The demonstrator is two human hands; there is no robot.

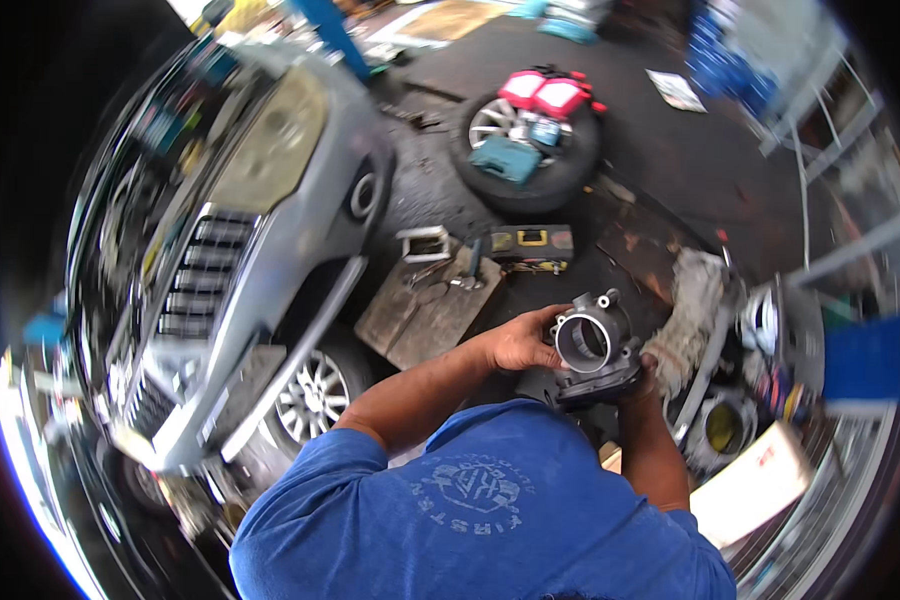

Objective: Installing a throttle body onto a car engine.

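Blue shirt [480,510] fills the near edge, both forearms reaching out from it. Between the hands sits a grey metal throttle body [595,345] with a round bore, held up in front of the chest. Left hand [518,342] has its grip closed on the housing's left side; right hand [648,378] holds it from below right, together with a dirty rag [688,315]. Farther left stands a silver car [250,230]; far beyond, a loose wheel [525,145] lies on the floor.

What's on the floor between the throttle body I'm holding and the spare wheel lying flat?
In the head view, between the throttle body and the wheel lie a black and yellow case and dark stained floor; a wooden board sits off to the left.
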